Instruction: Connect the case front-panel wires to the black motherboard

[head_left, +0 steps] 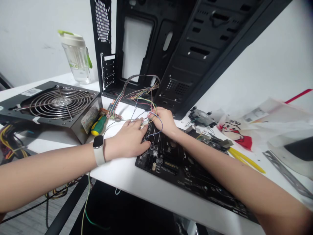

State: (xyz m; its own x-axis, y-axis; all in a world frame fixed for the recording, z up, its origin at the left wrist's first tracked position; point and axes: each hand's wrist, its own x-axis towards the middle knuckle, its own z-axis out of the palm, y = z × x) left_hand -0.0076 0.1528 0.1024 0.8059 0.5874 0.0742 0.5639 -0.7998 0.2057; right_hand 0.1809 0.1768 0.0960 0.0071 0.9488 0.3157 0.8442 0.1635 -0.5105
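A black Gigabyte motherboard [171,164] lies on the white table in front of an open computer case [186,58]. My left hand [129,138] rests at the board's left edge, fingers stretched and the thumb on the board. Beyond it, my right hand [164,120] is closed in a pinch on thin coloured wires [144,98] by the board's far edge. Its fingertips are partly hidden. The wires run from the case, and a blue one loops over the board. Beside my left hand lies a small connector board [113,116] with ribbon wires.
At left sits a power supply [61,101], with a green-yellow screwdriver [99,124] against it and a clear bottle [75,58] behind. On the right are yellow-handled pliers [245,160], a cooling fan [201,117], a metal strip [287,173] and a plastic bag [269,120]. Wires hang over the front edge.
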